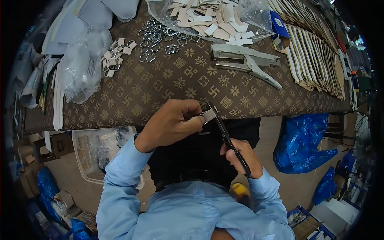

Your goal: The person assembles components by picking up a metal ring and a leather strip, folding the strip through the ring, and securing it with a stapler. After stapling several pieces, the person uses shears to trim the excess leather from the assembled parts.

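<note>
Just off the table's near edge, my left hand [174, 122] pinches a small pale strip [209, 115] with a metal ring at its end. My right hand [244, 154] is wrapped round a long black-handled tool [228, 140], whose metal tip meets the strip. Whether the tip is closed on the strip is too small to tell. On the patterned brown cloth [160, 92] lie loose metal rings [154, 38], a small heap of rings with pale strips [116, 58], and a silver plier stapler [250, 62].
Loose strips [220, 20] fill a clear plastic bag at the back. Stacked brown pieces [314, 60] and a blue box [279, 30] stand at the right, crumpled plastic [82, 64] at the left. Below are a white basket [80, 160] and a blue bag [300, 144].
</note>
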The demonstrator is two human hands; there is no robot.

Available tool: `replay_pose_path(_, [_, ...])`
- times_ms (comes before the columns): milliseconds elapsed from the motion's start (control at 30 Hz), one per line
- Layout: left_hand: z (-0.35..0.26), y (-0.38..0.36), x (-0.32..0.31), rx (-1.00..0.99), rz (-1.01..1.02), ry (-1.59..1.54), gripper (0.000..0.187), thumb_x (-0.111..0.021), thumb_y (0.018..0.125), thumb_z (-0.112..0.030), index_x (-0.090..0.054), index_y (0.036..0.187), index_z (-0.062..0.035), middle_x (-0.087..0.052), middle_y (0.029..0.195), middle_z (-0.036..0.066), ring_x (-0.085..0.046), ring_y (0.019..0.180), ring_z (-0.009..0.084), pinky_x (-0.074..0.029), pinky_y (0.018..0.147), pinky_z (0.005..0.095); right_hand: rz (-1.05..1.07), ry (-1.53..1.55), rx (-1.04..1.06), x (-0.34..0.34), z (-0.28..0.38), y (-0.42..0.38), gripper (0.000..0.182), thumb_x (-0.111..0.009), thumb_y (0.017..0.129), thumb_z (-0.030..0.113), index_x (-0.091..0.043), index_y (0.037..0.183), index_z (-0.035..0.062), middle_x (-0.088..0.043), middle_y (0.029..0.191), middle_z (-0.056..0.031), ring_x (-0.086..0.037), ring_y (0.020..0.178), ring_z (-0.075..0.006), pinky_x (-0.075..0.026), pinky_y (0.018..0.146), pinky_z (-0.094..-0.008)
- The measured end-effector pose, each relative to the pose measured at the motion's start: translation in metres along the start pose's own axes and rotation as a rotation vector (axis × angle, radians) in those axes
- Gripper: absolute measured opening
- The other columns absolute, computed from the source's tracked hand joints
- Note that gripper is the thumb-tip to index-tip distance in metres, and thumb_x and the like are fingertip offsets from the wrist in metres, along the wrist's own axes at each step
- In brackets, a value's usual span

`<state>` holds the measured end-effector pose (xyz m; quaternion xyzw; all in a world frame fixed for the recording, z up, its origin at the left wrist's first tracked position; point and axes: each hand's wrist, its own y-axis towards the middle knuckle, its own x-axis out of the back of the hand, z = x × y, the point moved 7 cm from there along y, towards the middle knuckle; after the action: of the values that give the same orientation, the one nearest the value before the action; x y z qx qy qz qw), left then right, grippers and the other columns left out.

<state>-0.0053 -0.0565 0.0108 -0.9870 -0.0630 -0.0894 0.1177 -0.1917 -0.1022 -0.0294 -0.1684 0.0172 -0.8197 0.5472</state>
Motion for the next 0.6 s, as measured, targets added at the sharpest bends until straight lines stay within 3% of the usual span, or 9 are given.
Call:
replay_pose_path(133, [-0.003,0.001,0.009,0.027,-0.026,-0.088,0.017,-0.059,0.081,-0.014,-0.059,0.077,0.0025,-0.054,0.058,0.002,-0.046,0.055,0.0064,-0.038,0.051,0.0243,-0.120,-0.067,0.068,-0.012,0.001,0.007,0.045,-0.065,0.085,0.030,-0.042,0.062,-0.0004,-0.035,0.048,-0.0128,-0.032,0.040,-0.0192,-0.030,0.040,-0.0339])
replay_pose_path(200, [-0.006,0.000,0.022,0.052,-0.053,-0.138,0.018,-0.060,0.082,-0.015,-0.060,0.078,0.0021,-0.056,0.060,0.002,-0.048,0.056,0.0057,-0.040,0.052,0.0230,-0.067,-0.080,0.073,-0.014,0.002,0.008,0.037,-0.067,0.084,0.024,-0.047,0.065,-0.0010,-0.040,0.050,-0.0124,-0.038,0.043,-0.0181,-0.033,0.042,-0.0322])
replay_pose_path(267, [-0.011,-0.011,0.051,0.083,-0.194,-0.073,0.017,-0.063,0.083,-0.015,-0.062,0.081,0.0015,-0.059,0.064,0.001,-0.053,0.061,0.0047,-0.041,0.055,0.0206,-0.162,0.091,-0.002,-0.005,0.004,0.008,0.035,-0.065,0.086,0.028,-0.052,0.070,-0.0007,-0.045,0.054,-0.0095,-0.044,0.047,-0.0146,-0.035,0.045,-0.0293])
replay_pose_path(300, [-0.011,-0.017,0.066,0.084,-0.230,-0.035,0.017,-0.063,0.083,-0.015,-0.062,0.081,0.0015,-0.059,0.064,0.001,-0.053,0.061,0.0047,-0.041,0.055,0.0206,-0.170,0.104,-0.029,0.001,-0.002,0.006,0.039,-0.061,0.088,0.037,-0.057,0.075,-0.0001,-0.049,0.059,-0.0049,-0.048,0.052,-0.0111,-0.036,0.047,-0.0262])
replay_pose_path(367, [-0.004,-0.036,0.117,-0.003,-0.622,0.037,0.015,-0.065,0.082,-0.014,-0.063,0.083,0.0009,-0.061,0.067,0.001,-0.053,0.063,0.0040,-0.041,0.056,0.0197,-0.255,0.128,-0.033,0.014,-0.005,0.005,0.048,-0.058,0.087,0.046,-0.057,0.075,0.0004,-0.049,0.058,-0.0015,-0.046,0.052,-0.0085,-0.034,0.047,-0.0245])
replay_pose_path(467, [0.005,-0.052,0.166,-0.065,-0.834,0.138,0.016,-0.067,0.081,-0.012,-0.062,0.085,0.0028,-0.061,0.069,0.002,-0.054,0.063,0.0057,-0.042,0.057,0.0209,-0.307,0.161,-0.042,0.027,-0.002,0.008,0.052,-0.058,0.085,0.051,-0.057,0.075,-0.0005,-0.047,0.056,-0.0009,-0.044,0.050,-0.0083,-0.032,0.046,-0.0233])
replay_pose_path(533, [0.002,-0.058,0.177,-0.091,-0.940,0.209,0.017,-0.067,0.081,-0.012,-0.062,0.085,0.0029,-0.062,0.069,0.003,-0.053,0.062,0.0066,-0.043,0.057,0.0223,-0.336,0.113,0.004,0.030,0.002,0.011,0.047,-0.063,0.084,0.045,-0.057,0.075,-0.0009,-0.047,0.056,-0.0017,-0.043,0.050,-0.0088,-0.032,0.046,-0.0242])
replay_pose_path(600, [-0.008,-0.057,0.176,-0.131,-1.006,0.395,0.015,-0.066,0.080,-0.011,-0.062,0.088,0.0018,-0.063,0.072,0.009,-0.058,0.062,0.0146,-0.045,0.058,0.0280,-0.379,0.062,0.046,0.034,0.011,0.016,0.043,-0.067,0.082,0.040,-0.057,0.075,-0.0012,-0.047,0.055,-0.0025,-0.043,0.050,-0.0093,-0.032,0.046,-0.0251])
